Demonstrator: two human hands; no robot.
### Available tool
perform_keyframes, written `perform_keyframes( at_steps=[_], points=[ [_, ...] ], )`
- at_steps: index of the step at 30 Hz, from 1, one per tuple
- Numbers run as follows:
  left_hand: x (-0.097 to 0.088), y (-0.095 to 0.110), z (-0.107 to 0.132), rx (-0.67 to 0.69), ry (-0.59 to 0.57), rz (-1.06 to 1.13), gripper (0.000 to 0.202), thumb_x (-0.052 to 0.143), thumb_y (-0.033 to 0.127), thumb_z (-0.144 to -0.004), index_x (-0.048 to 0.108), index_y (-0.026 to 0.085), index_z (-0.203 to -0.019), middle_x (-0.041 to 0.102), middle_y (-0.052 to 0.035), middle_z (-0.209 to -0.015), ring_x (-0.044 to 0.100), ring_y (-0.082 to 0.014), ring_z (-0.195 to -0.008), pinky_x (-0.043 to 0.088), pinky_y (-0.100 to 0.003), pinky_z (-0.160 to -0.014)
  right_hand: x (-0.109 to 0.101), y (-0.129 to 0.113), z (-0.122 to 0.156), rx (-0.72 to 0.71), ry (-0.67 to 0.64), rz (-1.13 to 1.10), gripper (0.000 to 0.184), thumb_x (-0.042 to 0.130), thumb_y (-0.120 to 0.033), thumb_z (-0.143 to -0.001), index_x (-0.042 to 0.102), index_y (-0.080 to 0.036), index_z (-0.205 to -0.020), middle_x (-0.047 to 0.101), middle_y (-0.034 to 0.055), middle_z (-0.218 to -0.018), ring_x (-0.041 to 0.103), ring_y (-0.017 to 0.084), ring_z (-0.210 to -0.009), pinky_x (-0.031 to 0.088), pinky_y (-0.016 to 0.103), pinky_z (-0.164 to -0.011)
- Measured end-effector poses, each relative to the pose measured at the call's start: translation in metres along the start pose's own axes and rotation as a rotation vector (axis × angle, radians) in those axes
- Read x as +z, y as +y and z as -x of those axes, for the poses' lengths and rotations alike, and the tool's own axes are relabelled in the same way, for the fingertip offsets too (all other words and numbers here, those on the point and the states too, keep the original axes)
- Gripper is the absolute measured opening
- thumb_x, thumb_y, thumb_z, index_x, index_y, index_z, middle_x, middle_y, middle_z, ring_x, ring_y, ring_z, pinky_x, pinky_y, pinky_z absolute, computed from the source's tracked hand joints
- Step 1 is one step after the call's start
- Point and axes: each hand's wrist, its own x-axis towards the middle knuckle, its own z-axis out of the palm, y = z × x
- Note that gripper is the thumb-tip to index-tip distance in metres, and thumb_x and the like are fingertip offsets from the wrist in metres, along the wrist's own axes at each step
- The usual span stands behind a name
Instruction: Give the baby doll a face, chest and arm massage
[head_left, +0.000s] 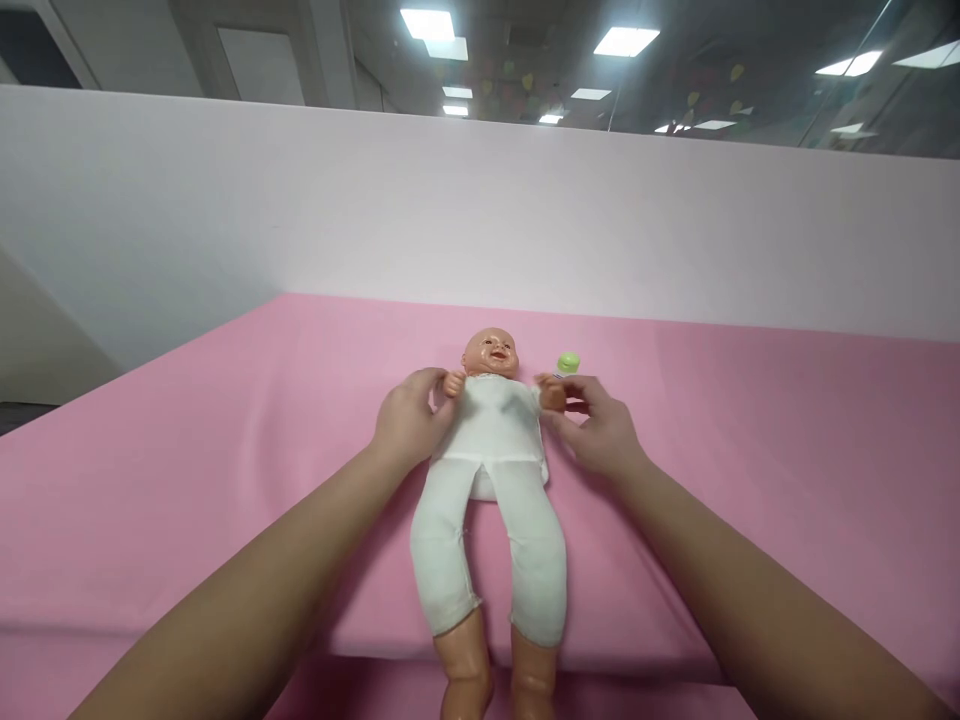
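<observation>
A baby doll in a white cloth body lies on its back on the pink sheet, head pointing away from me. My left hand grips the doll's arm on the left side, near the shoulder. My right hand pinches the doll's other small hand. A small green-topped object rests on the sheet just beyond my right hand, beside the doll's head.
A pale pink partition wall rises behind the pink surface. The sheet's left edge drops away towards a grey floor at the far left. Ceiling lights and glass panels show above the wall.
</observation>
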Motion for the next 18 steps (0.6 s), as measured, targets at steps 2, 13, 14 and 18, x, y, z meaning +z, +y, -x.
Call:
perform_keyframes(
  at_steps=[2, 13, 14, 18],
  points=[
    [0.0, 0.009, 0.002, 0.125, -0.125, -0.112, 0.024, 0.062, 0.038, -0.094, 0.069, 0.03, -0.116, 0.074, -0.0026, -0.114, 0.069, -0.0259, -0.102, 0.054, -0.04, -0.09, 0.006, -0.011, 0.004, -0.171, -0.129, 0.094, 0.034, 0.069, -0.027, -0.09, 0.066, -0.031, -0.123, 0.072, 0.0023, -0.122, 0.068, 0.025, -0.113, 0.057, 0.047, -0.1],
    [0.001, 0.002, 0.0, 0.132, -0.167, -0.071, 0.026, 0.061, 0.031, -0.094, 0.07, 0.03, -0.118, 0.073, -0.003, -0.118, 0.067, -0.0262, -0.108, 0.055, -0.039, -0.092, 0.015, -0.003, 0.006, -0.105, -0.201, -0.019, 0.036, 0.069, -0.028, -0.089, 0.066, -0.029, -0.125, 0.072, 0.0043, -0.121, 0.068, 0.025, -0.113, 0.056, 0.047, -0.101],
    [0.001, -0.003, -0.001, 0.065, -0.125, -0.008, 0.029, 0.061, 0.035, -0.095, 0.067, 0.03, -0.123, 0.073, -0.0034, -0.12, 0.068, -0.0256, -0.108, 0.056, -0.038, -0.091, 0.013, 0.001, 0.004, -0.016, -0.136, -0.101, 0.04, 0.072, -0.033, -0.089, 0.063, -0.029, -0.128, 0.072, 0.0053, -0.122, 0.069, 0.024, -0.11, 0.058, 0.046, -0.097],
    [0.001, -0.04, -0.01, -0.225, 0.075, 0.204, 0.038, 0.061, 0.041, -0.096, 0.057, 0.028, -0.131, 0.072, -0.0069, -0.12, 0.07, -0.0238, -0.106, 0.058, -0.035, -0.086, -0.004, 0.03, -0.01, 0.253, 0.122, -0.337, 0.062, 0.075, -0.047, -0.087, 0.048, -0.027, -0.139, 0.072, 0.0086, -0.124, 0.071, 0.025, -0.109, 0.062, 0.046, -0.092]
  ],
)
